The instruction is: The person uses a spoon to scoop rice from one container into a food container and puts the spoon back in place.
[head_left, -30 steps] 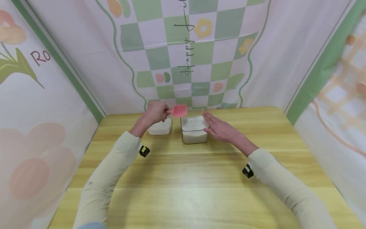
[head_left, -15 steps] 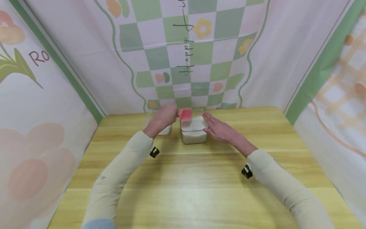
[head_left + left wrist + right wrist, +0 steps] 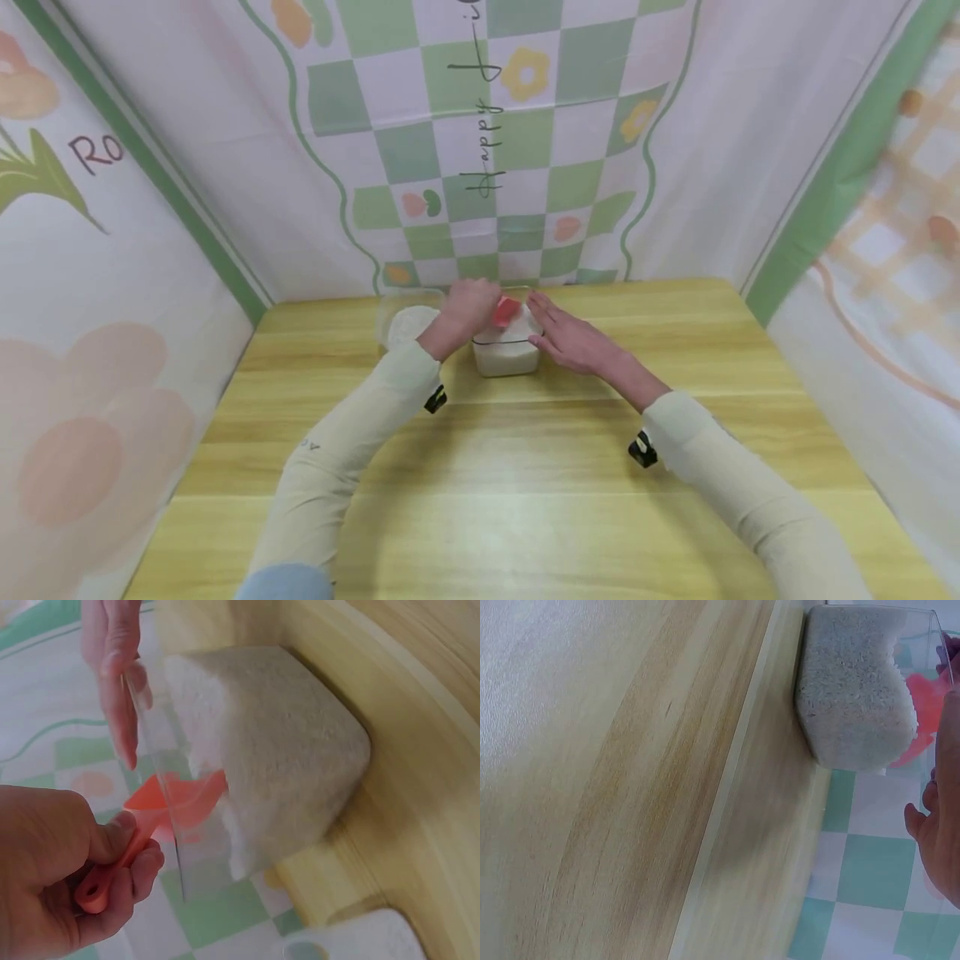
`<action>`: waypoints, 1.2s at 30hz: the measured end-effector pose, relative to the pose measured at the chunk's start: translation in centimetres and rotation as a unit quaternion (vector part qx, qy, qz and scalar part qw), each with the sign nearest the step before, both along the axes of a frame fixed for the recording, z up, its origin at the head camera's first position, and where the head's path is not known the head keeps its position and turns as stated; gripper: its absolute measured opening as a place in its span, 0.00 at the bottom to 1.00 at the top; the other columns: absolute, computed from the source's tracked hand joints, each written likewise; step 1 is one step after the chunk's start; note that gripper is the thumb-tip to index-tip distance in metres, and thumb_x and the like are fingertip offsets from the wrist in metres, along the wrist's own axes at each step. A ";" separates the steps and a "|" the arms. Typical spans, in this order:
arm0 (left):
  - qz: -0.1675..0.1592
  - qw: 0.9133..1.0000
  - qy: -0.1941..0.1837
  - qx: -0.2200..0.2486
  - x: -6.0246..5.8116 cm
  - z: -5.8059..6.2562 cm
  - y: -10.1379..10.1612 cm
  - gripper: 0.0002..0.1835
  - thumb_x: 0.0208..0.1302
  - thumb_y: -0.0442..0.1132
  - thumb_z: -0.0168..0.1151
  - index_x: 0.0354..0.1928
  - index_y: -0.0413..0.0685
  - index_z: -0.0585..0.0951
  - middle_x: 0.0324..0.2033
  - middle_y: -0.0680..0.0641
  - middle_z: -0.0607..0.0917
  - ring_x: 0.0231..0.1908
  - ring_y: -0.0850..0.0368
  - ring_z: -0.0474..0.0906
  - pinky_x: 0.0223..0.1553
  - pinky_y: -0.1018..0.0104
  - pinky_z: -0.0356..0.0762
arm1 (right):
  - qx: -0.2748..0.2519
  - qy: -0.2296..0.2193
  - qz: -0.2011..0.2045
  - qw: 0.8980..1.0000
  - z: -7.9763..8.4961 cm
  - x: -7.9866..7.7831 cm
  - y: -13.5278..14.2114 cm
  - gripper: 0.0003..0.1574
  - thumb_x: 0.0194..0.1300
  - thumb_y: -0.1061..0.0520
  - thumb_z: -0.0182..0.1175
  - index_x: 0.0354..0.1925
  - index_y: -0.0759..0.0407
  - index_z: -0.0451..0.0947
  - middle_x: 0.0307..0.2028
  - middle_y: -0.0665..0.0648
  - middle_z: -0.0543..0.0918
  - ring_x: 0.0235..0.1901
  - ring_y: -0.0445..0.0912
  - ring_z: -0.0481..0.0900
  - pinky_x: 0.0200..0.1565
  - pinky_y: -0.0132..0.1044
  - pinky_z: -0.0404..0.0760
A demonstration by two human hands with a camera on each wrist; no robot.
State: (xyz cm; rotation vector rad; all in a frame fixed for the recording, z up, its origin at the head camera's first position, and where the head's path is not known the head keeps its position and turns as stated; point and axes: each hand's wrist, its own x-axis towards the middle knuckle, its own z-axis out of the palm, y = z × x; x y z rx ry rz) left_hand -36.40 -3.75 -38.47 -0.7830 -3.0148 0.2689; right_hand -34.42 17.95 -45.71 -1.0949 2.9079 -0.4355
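My left hand (image 3: 471,307) grips the handle of a small pink scoop (image 3: 196,801), thumb and fingers curled round it. The scoop's blade dips inside a clear square container (image 3: 507,362) and touches the white rice (image 3: 859,682) in it. Tilted in the head view, the blade looks red and partly blurred. My right hand (image 3: 573,340) rests against the right rim of that container with its fingers straight. To the left stands a second clear container (image 3: 384,304) with white rice in it, partly hidden behind my left hand and forearm.
Both containers stand near the back edge of the wooden table (image 3: 487,475), close to a green-and-white checked cloth (image 3: 517,167). Printed cloth walls rise on the left and right. Each sleeve cuff has a small black device (image 3: 642,450) under it.
My left hand has moved right with the scoop, from beside the container to inside it, and the blade has gone down to the rice. The right hand stays at the rim.
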 end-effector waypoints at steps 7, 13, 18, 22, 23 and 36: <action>-0.025 0.999 -0.005 -0.042 0.0 -0.1 0.8 0.13 0.65 0.49 0.67 0.43 0.49 0.84 0.40 0.49 0.87 0.39 0.52 0.84 0.39 0.58 0.85 | -0.002 -0.005 -0.004 1.000 0.2 0.1 -0.4 0.44 0.80 0.41 0.38 0.78 0.66 0.40 0.79 0.65 0.43 0.79 0.58 0.44 0.75 0.54 0.57; -0.057 0.997 -0.018 -0.053 -0.1 0.2 0.4 0.09 0.73 0.38 0.55 0.44 0.47 0.84 0.42 0.47 0.86 0.43 0.52 0.83 0.42 0.57 0.85 | 0.001 0.006 -0.004 1.000 0.3 0.0 -0.3 0.44 0.80 0.40 0.37 0.78 0.67 0.39 0.79 0.66 0.43 0.78 0.60 0.45 0.74 0.55 0.57; -0.074 0.995 -0.066 -0.022 -0.3 0.4 0.1 0.06 0.71 0.38 0.58 0.41 0.45 0.83 0.40 0.46 0.85 0.43 0.52 0.82 0.44 0.58 0.83 | 0.002 0.003 -0.006 1.000 0.2 0.0 -0.2 0.44 0.81 0.41 0.38 0.78 0.67 0.39 0.79 0.66 0.42 0.78 0.59 0.44 0.75 0.54 0.57; -0.065 0.993 -0.099 0.007 -0.4 0.7 -0.1 0.08 0.70 0.40 0.61 0.38 0.43 0.84 0.37 0.46 0.86 0.40 0.52 0.81 0.45 0.59 0.82 | 0.000 -0.003 -0.008 1.000 0.0 0.1 -0.2 0.44 0.81 0.42 0.38 0.78 0.67 0.39 0.79 0.65 0.40 0.79 0.58 0.43 0.75 0.53 0.56; -0.061 0.992 -0.108 0.016 -0.4 0.7 -0.2 0.08 0.69 0.39 0.61 0.36 0.42 0.84 0.35 0.46 0.86 0.39 0.52 0.80 0.45 0.60 0.81 | -0.001 -0.004 -0.008 1.000 0.0 0.1 -0.2 0.44 0.81 0.42 0.38 0.78 0.67 0.39 0.79 0.65 0.40 0.79 0.58 0.43 0.75 0.53 0.56; 0.008 0.956 -0.241 0.167 -1.2 -0.1 -2.5 0.16 0.73 0.36 0.55 0.27 0.41 0.85 0.19 0.52 0.81 0.19 0.63 0.74 0.27 0.72 0.75 | -0.006 -0.005 -0.014 1.000 -0.1 0.3 -0.4 0.44 0.81 0.42 0.38 0.78 0.67 0.38 0.79 0.65 0.41 0.79 0.58 0.43 0.75 0.53 0.56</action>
